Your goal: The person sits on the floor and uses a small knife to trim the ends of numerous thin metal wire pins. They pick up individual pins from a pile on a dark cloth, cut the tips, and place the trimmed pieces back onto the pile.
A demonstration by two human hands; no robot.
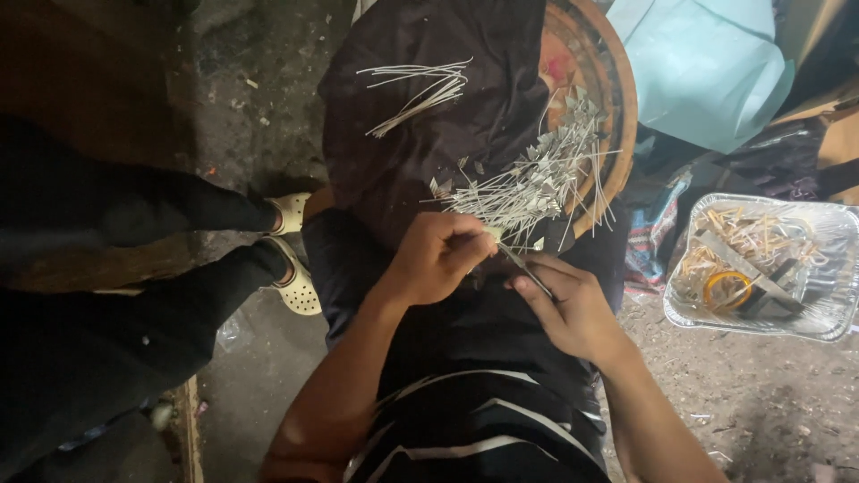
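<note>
nearest the camera, both hands meet over the lap. the left hand point(438, 258) is curled into a loose fist, thumb and fingers pinched on something small and pale at the near edge of the stick heap; what exactly sits in the pinch is too small to tell. the right hand point(573, 309) is closed around a thin dark rod point(526, 271), gripped low like a pen so its tip angles up toward the left hand's pinch. holding the two that close together looks like it lets one hand steady the piece while the other works on it.

just beyond, a dark cloth point(420, 116) is draped over the knees and over a round wooden tray point(617, 98), seemingly so it serves as a desk within easy reach. on it lie two groups: a dense heap of thin pale sticks with small triangular tips point(537, 183), too many to count, touching the left hand's knuckles, and farther off a small loose bundle of plain pale strips point(420, 89), roughly a dozen, kept apart from the tipped ones.

to the right, on the ground, one foil tray point(832, 268) holds yellowish scraps, one yellow ring point(727, 288) and a dark tool. to the left, another person's two feet in pale clogs point(293, 250) stand on the concrete floor. farthest back, one pale blue sheet point(707, 63).
</note>
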